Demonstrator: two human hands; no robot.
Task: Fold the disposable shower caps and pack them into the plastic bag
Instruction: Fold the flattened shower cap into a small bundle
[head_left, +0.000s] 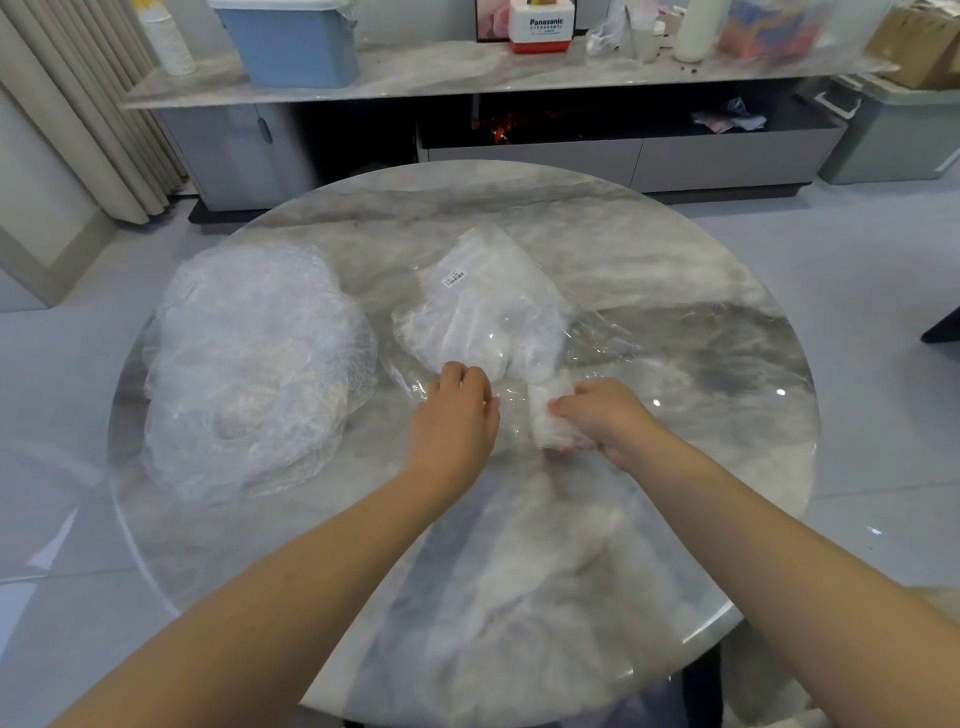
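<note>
Folded shower cap (553, 415), a crinkly white bundle, is sitting in my right hand (605, 418), whose fingers are curling round it just at the mouth of the plastic bag (488, 312). My left hand (454, 415) is pinching the bag's clear, glossy film beside it, holding the edge. I am seeing the bag lying flat on the round marble table (701, 364), with a puffy heap of loose caps (249, 364) lying well apart to its left.
</note>
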